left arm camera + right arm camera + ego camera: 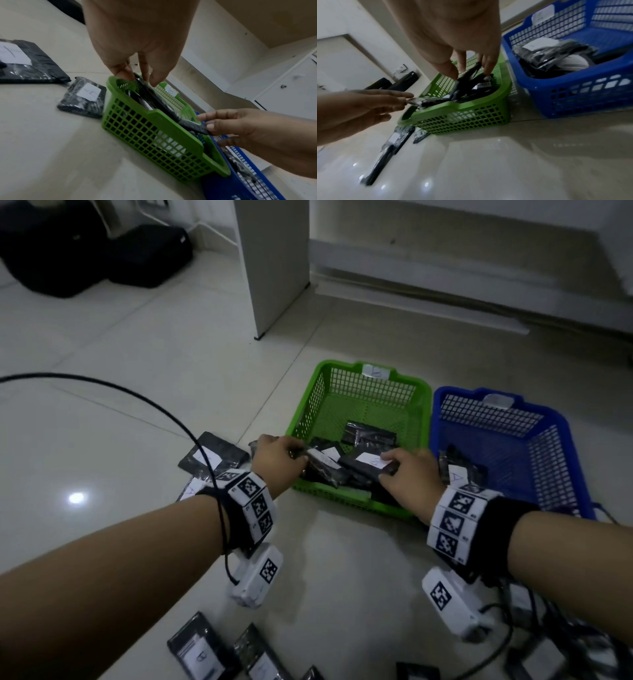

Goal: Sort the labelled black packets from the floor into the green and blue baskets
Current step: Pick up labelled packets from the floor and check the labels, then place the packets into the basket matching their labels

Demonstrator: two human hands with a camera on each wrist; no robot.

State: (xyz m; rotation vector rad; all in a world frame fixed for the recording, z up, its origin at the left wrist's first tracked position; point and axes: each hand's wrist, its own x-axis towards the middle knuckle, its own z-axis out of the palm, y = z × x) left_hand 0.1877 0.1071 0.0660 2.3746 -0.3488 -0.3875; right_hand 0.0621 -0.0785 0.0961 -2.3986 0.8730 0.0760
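lowering into the green basket (416,392), each packet (368,465) is pinched by left hand (277,455) and right hand (407,470); fingers should be released inside the near rim.

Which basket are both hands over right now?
The green basket, left of the blue basket. The left hand and right hand each hold a packet above its near edge.

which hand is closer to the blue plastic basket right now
Right. The right hand holds a black packet over the green plastic basket, right beside the blue plastic basket. The left hand is at the green basket's far side, farther away.
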